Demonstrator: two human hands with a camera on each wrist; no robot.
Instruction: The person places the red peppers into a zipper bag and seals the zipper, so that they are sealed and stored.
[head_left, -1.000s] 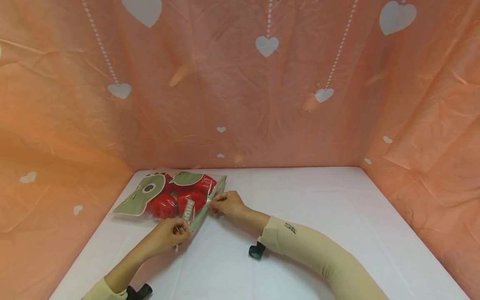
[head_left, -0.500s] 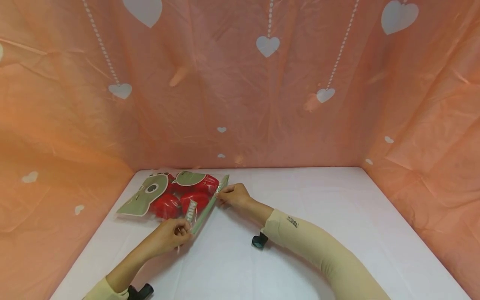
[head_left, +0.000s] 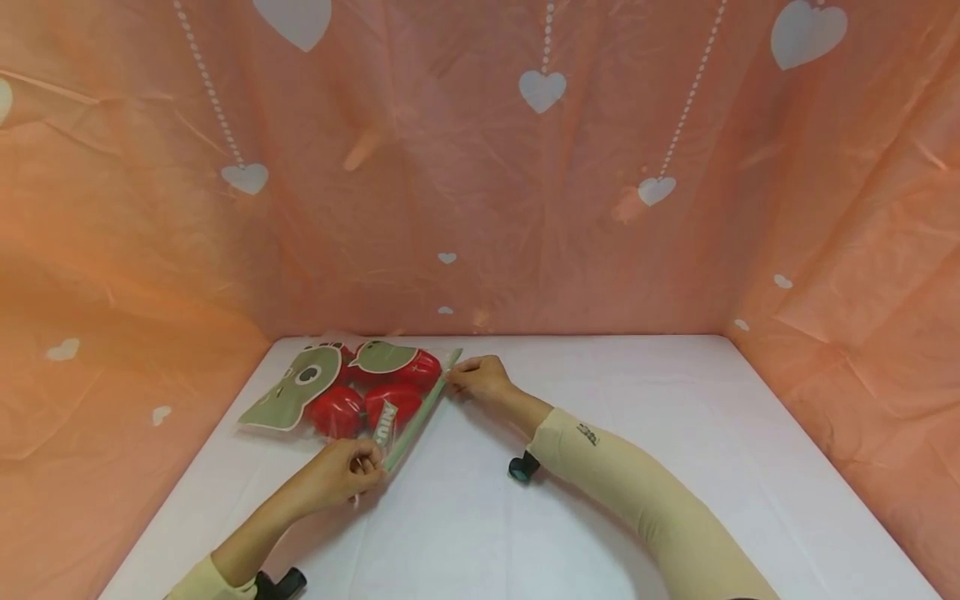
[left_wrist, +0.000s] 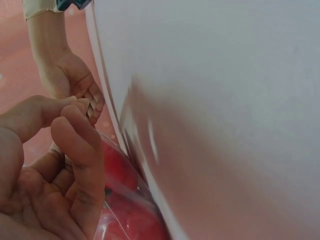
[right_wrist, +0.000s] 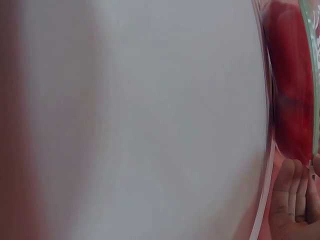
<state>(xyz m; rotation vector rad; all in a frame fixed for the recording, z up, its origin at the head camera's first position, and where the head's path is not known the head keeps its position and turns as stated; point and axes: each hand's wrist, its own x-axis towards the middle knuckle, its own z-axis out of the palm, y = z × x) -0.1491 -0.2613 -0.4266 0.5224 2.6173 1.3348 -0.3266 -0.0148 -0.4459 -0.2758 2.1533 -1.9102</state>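
Observation:
A clear zip bag [head_left: 378, 446] lies tilted at the table's back left, with green animal print [head_left: 281, 404] on it. Inside are several glossy red bell peppers [head_left: 337, 412]. A green closure strip [head_left: 416, 425] runs along the bag's right edge. My left hand [head_left: 341, 475] pinches the near end of that edge between thumb and index finger, the other fingers curled loosely. Toward the strip's far end, my right hand [head_left: 483, 379] pinches it with thumb and fingertips. In the left wrist view, my right hand [left_wrist: 70, 75] appears just beyond my left fingers [left_wrist: 80, 145].
A white-covered table [head_left: 600, 392] spreads to the right and in front of the bag. Orange sheeting [head_left: 487, 208] with white hearts walls in its back and sides. Small black cameras [head_left: 522, 467] sit at both wrists.
My right hand has slid along the green strip, away from me and rightward, toward its far corner. My left hand has stayed at the near end. The bag has shifted slightly right in view.

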